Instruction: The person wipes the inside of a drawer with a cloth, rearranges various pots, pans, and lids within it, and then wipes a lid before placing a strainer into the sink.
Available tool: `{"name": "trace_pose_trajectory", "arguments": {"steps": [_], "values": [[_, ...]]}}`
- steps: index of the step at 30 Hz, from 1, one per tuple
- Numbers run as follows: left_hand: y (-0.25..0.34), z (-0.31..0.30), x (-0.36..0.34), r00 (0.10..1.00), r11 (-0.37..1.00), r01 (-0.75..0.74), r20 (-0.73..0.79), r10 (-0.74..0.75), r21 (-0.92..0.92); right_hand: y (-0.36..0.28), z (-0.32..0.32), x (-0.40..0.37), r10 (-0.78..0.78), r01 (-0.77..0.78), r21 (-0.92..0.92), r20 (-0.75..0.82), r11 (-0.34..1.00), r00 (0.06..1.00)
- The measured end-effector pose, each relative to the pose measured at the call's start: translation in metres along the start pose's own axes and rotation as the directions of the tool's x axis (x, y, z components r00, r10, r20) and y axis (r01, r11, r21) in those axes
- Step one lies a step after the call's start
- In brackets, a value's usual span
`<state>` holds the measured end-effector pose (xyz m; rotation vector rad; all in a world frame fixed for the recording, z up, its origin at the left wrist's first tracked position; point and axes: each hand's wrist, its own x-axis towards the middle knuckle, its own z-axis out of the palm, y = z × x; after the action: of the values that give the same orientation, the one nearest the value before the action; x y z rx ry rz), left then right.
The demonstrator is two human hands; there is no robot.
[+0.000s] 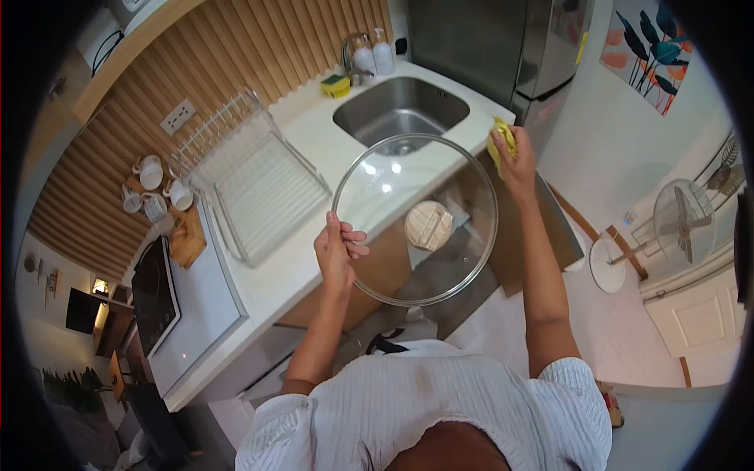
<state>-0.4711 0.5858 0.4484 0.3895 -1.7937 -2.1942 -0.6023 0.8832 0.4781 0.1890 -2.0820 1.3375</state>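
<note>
A large round glass pot lid [400, 192] with a metal rim hangs in front of my body, partly over the counter's front edge. My left hand [338, 250] grips its left rim between thumb and fingers. The pale round knob [429, 226] sits at the lid's middle, facing me. To the right of the lid, clear of its rim, my right hand [517, 165] is closed on a crumpled yellow cloth [501, 141].
Behind the lid lies a steel sink [400, 110] with a faucet [348, 53], soap bottles [382, 56] and a yellow-green sponge [335, 85]. A dish rack [267, 184], mugs [148, 171] and a black cooktop [154, 294] stand leftward. A fan [683, 218] is at right.
</note>
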Motion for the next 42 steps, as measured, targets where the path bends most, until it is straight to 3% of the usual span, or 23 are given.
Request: {"name": "trace_pose_trajectory", "arguments": {"steps": [1, 3, 5, 7, 9, 13, 15, 17, 18, 22, 23, 24, 25, 27, 29, 32, 34, 35, 36, 38, 39, 40, 42], "values": [[0.0, 0.013, 0.015, 0.998, 0.999, -0.04, -0.046, 0.039, -0.022, -0.008, 0.019, 0.015, -0.016, 0.016, 0.003, -0.008, 1.0, 1.0], [0.011, 0.035, 0.029, 0.997, 0.998, -0.036, -0.071, 0.033, -0.041, -0.021, 0.062, 0.021, -0.268, 0.254, 0.122, 0.119, 0.96, 0.956], [0.019, 0.051, 0.049, 0.992, 0.991, -0.126, -0.022, 0.125, -0.042, -0.034, 0.107, 0.015, -0.392, 0.418, -0.403, 0.15, 0.814, 0.908], [0.021, 0.058, 0.072, 0.989, 0.987, -0.145, 0.005, 0.146, -0.069, -0.053, 0.13, 0.02, -0.49, 0.516, -0.139, 0.185, 0.845, 0.852], [0.023, 0.066, 0.088, 0.977, 0.974, -0.208, -0.078, 0.201, -0.093, -0.07, 0.154, 0.003, -0.659, 0.669, 0.016, 0.193, 0.743, 0.727], [0.037, 0.079, 0.101, 0.943, 0.936, -0.318, -0.148, 0.297, -0.15, -0.09, 0.155, 0.012, -0.726, 0.731, 0.124, 0.308, 0.671, 0.615], [0.045, 0.08, 0.101, 0.959, 0.955, -0.269, -0.122, 0.254, -0.122, -0.07, 0.158, 0.057, -0.674, 0.671, 0.069, 0.057, 0.738, 0.736], [0.049, 0.077, 0.103, 0.956, 0.954, -0.286, -0.094, 0.278, -0.085, -0.066, 0.138, 0.1, -0.437, 0.436, 0.092, -0.01, 0.895, 0.899], [0.053, 0.079, 0.103, 0.958, 0.957, -0.277, -0.105, 0.268, -0.082, -0.067, 0.141, 0.103, -0.447, 0.445, 0.107, -0.002, 0.889, 0.894], [0.058, 0.093, 0.113, 0.932, 0.945, -0.322, -0.19, 0.308, -0.051, -0.076, 0.169, 0.087, -0.722, 0.701, 0.22, 0.023, 0.679, 0.692], [0.056, 0.094, 0.116, 0.929, 0.944, -0.327, -0.199, 0.312, -0.045, -0.084, 0.176, 0.064, -0.687, 0.658, 0.219, 0.096, 0.72, 0.72], [0.052, 0.093, 0.122, 0.907, 0.925, -0.377, -0.221, 0.358, -0.051, -0.098, 0.169, 0.049, -0.797, 0.774, 0.199, 0.079, 0.601, 0.598], [0.051, 0.092, 0.128, 0.881, 0.901, -0.431, -0.239, 0.407, -0.056, -0.097, 0.171, 0.054, -0.801, 0.777, 0.208, 0.067, 0.594, 0.594], [0.061, 0.094, 0.125, 0.898, 0.919, -0.393, -0.23, 0.376, -0.032, -0.09, 0.175, 0.072, -0.8, 0.734, 0.326, 0.161, 0.596, 0.578], [0.064, 0.095, 0.116, 0.919, 0.943, -0.332, -0.229, 0.322, -0.007, -0.09, 0.16, 0.111, -0.692, 0.657, 0.241, 0.1, 0.714, 0.715], [0.064, 0.095, 0.114, 0.92, 0.948, -0.317, -0.252, 0.298, -0.035, -0.052, 0.161, 0.149, -0.578, 0.556, 0.215, 0.051, 0.803, 0.815], [0.061, 0.092, 0.116, 0.93, 0.964, -0.262, -0.276, 0.241, -0.04, -0.026, 0.155, 0.164, -0.61, 0.567, 0.243, 0.172, 0.787, 0.774], [0.061, 0.09, 0.115, 0.929, 0.964, -0.264, -0.281, 0.242, -0.041, -0.008, 0.149, 0.175, -0.56, 0.486, 0.391, 0.096, 0.782, 0.823], [0.061, 0.087, 0.114, 0.931, 0.964, -0.263, -0.276, 0.239, -0.05, 0.01, 0.141, 0.187, -0.498, 0.406, 0.534, 0.032, 0.742, 0.867], [0.063, 0.083, 0.112, 0.927, 0.962, -0.265, -0.295, 0.233, -0.073, 0.022, 0.099, 0.191, -0.094, 0.079, 0.579, -0.004, 0.811, 0.996], [0.066, 0.081, 0.111, 0.935, 0.969, -0.229, -0.297, 0.194, -0.088, 0.043, 0.087, 0.192, 0.089, -0.101, 0.675, 0.053, 0.731, 0.995], [0.068, 0.079, 0.111, 0.943, 0.976, -0.191, -0.295, 0.154, -0.101, 0.077, 0.081, 0.192, 0.208, -0.332, 0.766, 0.259, 0.551, 0.943], [0.065, 0.079, 0.114, 0.957, 0.98, -0.139, -0.274, 0.096, -0.142, 0.106, 0.094, 0.174, 0.014, -0.699, 0.707, 0.702, 0.107, 0.712]]}}
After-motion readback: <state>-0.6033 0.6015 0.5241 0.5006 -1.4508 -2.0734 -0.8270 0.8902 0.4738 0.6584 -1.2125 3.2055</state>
